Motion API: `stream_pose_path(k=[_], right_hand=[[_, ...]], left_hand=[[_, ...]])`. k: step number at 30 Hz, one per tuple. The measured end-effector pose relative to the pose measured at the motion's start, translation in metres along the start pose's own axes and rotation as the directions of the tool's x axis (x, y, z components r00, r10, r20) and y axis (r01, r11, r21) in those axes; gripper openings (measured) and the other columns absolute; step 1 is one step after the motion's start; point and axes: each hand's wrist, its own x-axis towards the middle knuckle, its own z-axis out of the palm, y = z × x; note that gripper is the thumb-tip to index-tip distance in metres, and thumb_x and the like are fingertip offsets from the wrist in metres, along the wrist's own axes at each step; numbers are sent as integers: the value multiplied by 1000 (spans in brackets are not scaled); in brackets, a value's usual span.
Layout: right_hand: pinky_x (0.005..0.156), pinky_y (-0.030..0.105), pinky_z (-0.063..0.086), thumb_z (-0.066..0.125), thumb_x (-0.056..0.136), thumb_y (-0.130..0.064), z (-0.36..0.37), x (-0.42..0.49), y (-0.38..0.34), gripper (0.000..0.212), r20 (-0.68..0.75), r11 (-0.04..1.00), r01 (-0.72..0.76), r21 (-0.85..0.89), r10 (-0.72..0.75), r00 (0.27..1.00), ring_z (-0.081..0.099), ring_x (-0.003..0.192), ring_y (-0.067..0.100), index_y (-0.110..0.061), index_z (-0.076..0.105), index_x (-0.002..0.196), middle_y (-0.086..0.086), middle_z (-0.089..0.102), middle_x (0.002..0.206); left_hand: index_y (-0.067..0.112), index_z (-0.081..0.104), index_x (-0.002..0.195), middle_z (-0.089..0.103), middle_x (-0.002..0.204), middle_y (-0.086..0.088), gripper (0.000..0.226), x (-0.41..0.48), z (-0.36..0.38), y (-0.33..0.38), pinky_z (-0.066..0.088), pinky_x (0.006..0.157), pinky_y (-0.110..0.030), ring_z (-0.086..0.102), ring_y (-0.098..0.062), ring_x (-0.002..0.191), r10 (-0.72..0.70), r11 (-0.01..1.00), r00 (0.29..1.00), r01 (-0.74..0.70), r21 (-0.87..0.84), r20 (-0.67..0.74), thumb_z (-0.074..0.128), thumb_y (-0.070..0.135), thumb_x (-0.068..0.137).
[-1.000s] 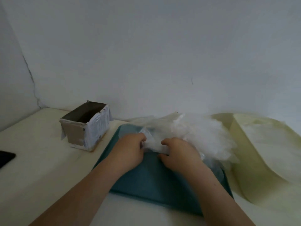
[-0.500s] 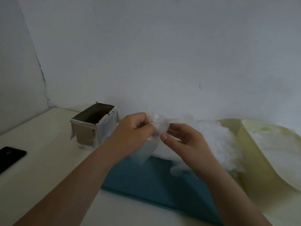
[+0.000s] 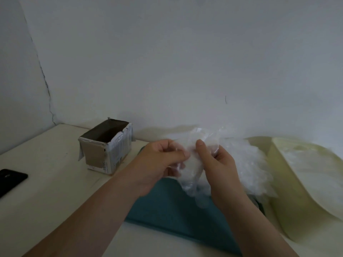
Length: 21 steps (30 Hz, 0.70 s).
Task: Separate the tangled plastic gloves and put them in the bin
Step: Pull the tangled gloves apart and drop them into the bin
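A clear plastic glove (image 3: 193,169) hangs in the air between my hands, above the teal tray (image 3: 167,210). My left hand (image 3: 159,164) pinches its left edge with curled fingers. My right hand (image 3: 217,164) grips its right side, thumb on the front. Behind them a white heap of tangled plastic gloves (image 3: 246,164) lies on the tray's far right part. An open cardboard box (image 3: 105,147), dark inside, stands to the left of the tray. A pale yellow bin (image 3: 289,186) stands at the right with something white inside.
A black phone (image 3: 11,179) lies near the table's left edge. The white wall runs close behind the box and the heap. The cream tabletop (image 3: 46,191) shows bare in front of the box.
My hands took a glove from the heap and lifted it above the tray. My right hand has shifted its hold, thumb now up on the glove's front.
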Motion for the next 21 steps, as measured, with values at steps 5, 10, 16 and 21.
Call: stream_pose_path(k=[5, 10, 16, 21], right_hand=[[72, 39, 58, 72, 95, -33, -6, 3, -5, 42, -21, 997, 6, -75, -8, 1000, 56, 52, 20, -10, 44, 74, 10, 54, 56], [59, 46, 58, 74, 93, -28, -12, 2, -20, 37, -26, 961, 135, -242, -146, 989, 49, 49, 27, -13, 43, 80, 15, 49, 61], [108, 31, 43, 80, 73, -63, -18, -10, -42, 64, 431, 750, 464, -471, -264, 863, 58, 127, 3, -41, 58, 130, -21, 63, 132], [78, 37, 53, 95, 63, -35, -17, -8, -33, 84, 582, 923, 250, -291, -36, 812, 66, 77, 16, -35, 58, 139, 12, 70, 84]], left_hand=[[1, 75, 101, 67, 103, -18, 18, 11, -20, 15, 54, 73, -35, 65, -27, 92, 59, 964, 982, -103, -246, -181, 69, 17, 94], [0, 68, 84, 71, 119, -30, 13, -2, -34, 39, 60, 86, -43, 70, -40, 111, 43, 971, 991, -71, -230, -126, 58, 4, 92], [10, 73, 92, 75, 88, -7, 15, -21, -35, 42, 58, 60, -32, 73, -20, 78, -87, 942, 927, -42, 333, 365, 64, -3, 94], [6, 71, 104, 75, 94, -18, 9, -14, -30, 26, 58, 72, -34, 70, -26, 78, -78, 909, 888, -123, 398, 454, 73, 5, 96]])
